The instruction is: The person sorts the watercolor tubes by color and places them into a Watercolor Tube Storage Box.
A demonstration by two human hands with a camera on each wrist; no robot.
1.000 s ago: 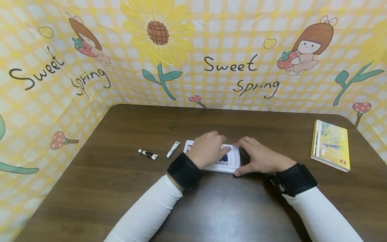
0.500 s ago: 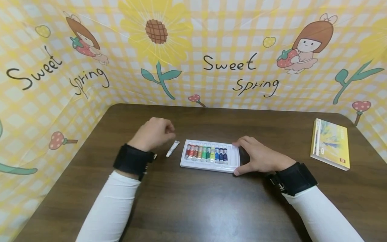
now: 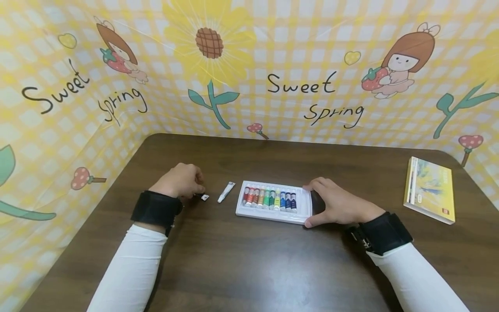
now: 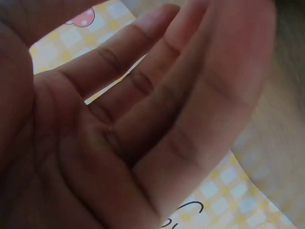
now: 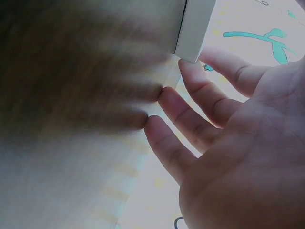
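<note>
A white tray (image 3: 273, 218) lies in the middle of the table, holding a row of several coloured paint tubes, with a bare stretch at its right end. My right hand (image 3: 337, 203) grips that end, thumb at the near corner and index finger at the far corner. In the right wrist view the other fingers (image 5: 176, 112) reach past the tray's edge (image 5: 194, 33). To the left, my left hand (image 3: 179, 181) pinches a black paint tube (image 3: 204, 197), mostly hidden under its fingers; only the pale tail end shows. A white paint tube (image 3: 226, 192) lies between this hand and the tray.
A yellow-covered book or box (image 3: 430, 188) lies at the right side of the brown table (image 3: 249, 264). A yellow checked cloth (image 3: 296, 52) with printed figures stands behind the table and along its left side.
My left hand has moved off the tray, leftward past the white tube and down onto the black one. The right hand keeps its grip on the tray. The head view has shifted slightly.
</note>
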